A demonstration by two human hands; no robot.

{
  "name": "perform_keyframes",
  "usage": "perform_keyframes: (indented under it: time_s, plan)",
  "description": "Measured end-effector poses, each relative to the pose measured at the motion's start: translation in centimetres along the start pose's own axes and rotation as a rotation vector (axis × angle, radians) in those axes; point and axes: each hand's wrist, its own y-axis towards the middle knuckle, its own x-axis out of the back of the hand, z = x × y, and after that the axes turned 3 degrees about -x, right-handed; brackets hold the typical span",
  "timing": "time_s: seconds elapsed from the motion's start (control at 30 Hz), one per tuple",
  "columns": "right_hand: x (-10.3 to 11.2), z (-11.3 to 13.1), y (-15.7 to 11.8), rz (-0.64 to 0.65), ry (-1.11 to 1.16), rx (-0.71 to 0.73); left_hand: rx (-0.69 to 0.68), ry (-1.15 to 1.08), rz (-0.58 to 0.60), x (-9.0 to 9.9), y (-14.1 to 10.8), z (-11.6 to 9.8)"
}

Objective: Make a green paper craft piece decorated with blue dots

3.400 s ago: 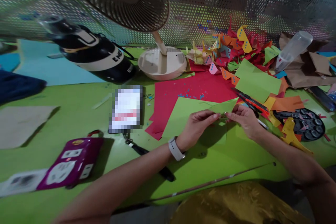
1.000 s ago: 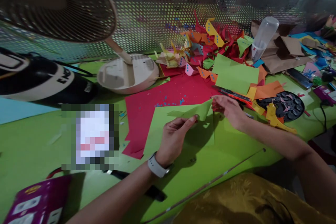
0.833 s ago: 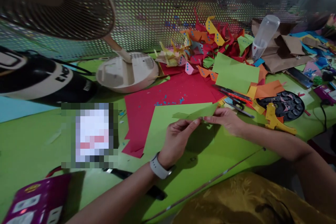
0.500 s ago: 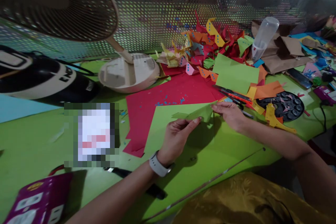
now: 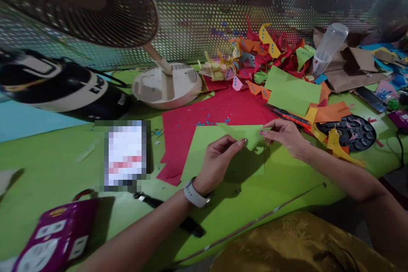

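Observation:
My left hand [image 5: 219, 159], with a pale watch strap at the wrist, pinches the left side of a small folded piece of green paper [image 5: 254, 139]. At the piece's right edge, the thumb and fingertips of my right hand [image 5: 285, 136] are pinched together on it. The piece is held just above a larger green sheet [image 5: 197, 151], and the two greens blend, so its outline is hard to make out. Beneath lies a red sheet [image 5: 178, 136] sprinkled with small blue paper dots.
Behind the hands is a heap of cut colored paper [image 5: 270, 49]. A fan base [image 5: 186, 87] and black bottle [image 5: 86, 89] stand left. Scissors [image 5: 291, 117], a yellow glue gun [image 5: 339, 148] and a black palette [image 5: 360, 131] lie right. A purple pouch [image 5: 60, 229] sits front left.
The camera view has turned slightly left, so everything sits further right. The folded green piece has been tilted and less of its left flap shows. Both hands keep their pinch.

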Motion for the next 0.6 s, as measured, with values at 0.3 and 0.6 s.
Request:
perform_keyframes:
  time_s: [0.3, 0.6]
  plan:
    - [-0.8, -0.6, -0.8, -0.025, -0.048, 0.033, 0.033, -0.063, 0.18, -0.6, -0.2, -0.4]
    - [-1.3, -0.7, -1.4, 0.029, -0.067, 0.02, 0.004, 0.04, 0.246, -0.4, -0.5, -0.5]
